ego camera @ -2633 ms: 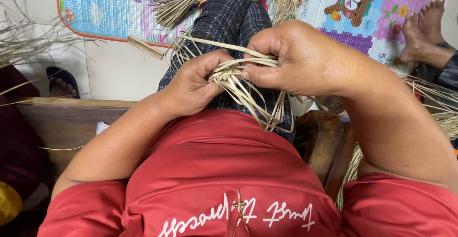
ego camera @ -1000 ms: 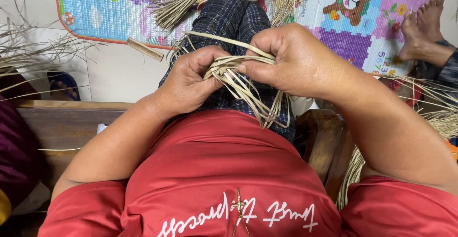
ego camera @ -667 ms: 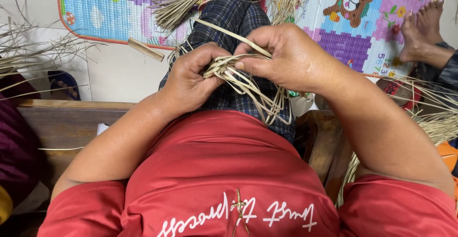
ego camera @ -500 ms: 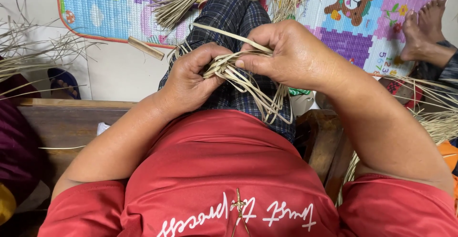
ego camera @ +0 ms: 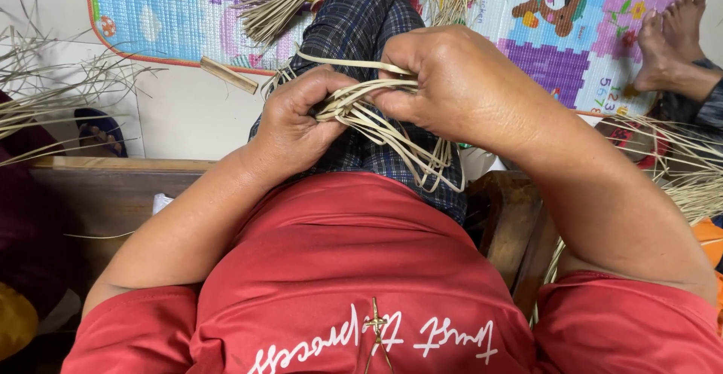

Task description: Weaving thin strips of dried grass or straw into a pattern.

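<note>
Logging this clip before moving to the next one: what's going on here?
A person in a red shirt, seen from above, works a bundle of pale straw strips with both bare hands. The left hand pinches the strips from one side and the right hand grips them from the other, loose ends hanging over a plaid-clad leg. More straw lies on a colourful play mat, and another person's bare feet rest at the far right.
</note>
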